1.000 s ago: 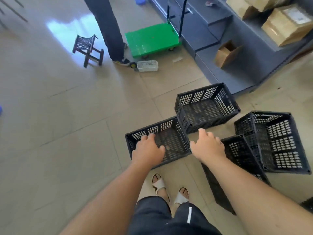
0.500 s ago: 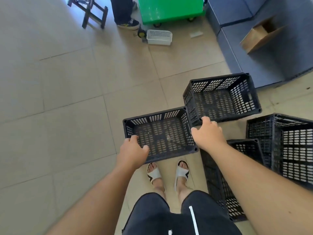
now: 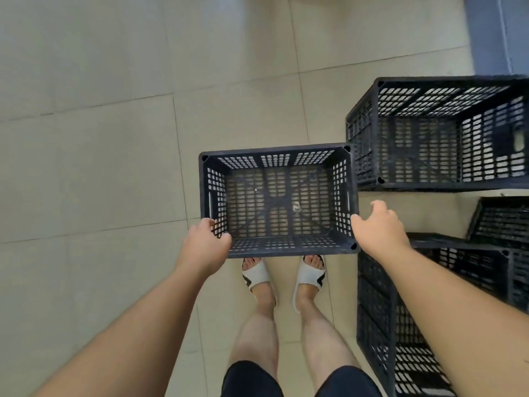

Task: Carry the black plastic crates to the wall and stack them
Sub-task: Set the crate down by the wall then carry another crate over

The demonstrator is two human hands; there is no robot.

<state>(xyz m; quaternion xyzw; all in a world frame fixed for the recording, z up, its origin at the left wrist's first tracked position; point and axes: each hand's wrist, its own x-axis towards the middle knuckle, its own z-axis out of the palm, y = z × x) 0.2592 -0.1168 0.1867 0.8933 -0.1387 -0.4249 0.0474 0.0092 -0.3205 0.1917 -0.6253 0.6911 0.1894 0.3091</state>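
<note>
An empty black plastic crate [image 3: 277, 247] sits upright on the tiled floor just in front of my feet. My left hand [image 3: 204, 249] is curled over its near-left corner, fingers inside the left wall and thumb on the near rim. My right hand [image 3: 379, 229] is at the crate's near-right corner, thumb against the outer rim and fingers spread apart, holding nothing. A second black crate [image 3: 429, 184] stands upright to the far right, touching the first one's right side. A third crate [image 3: 380, 316] lies tipped at the lower right, with a fourth [image 3: 503, 222] behind it.
My feet in white sandals [image 3: 256, 277] stand right behind the middle crate. The grey-blue base of a shelf unit [image 3: 492, 32] runs along the top right corner. Beige floor tiles [image 3: 100, 167] fill the left side.
The view has tipped straight down and nearer the crate. My left hand has closed on the near-left corner. My right hand slid from the far-right corner to the near-right one.
</note>
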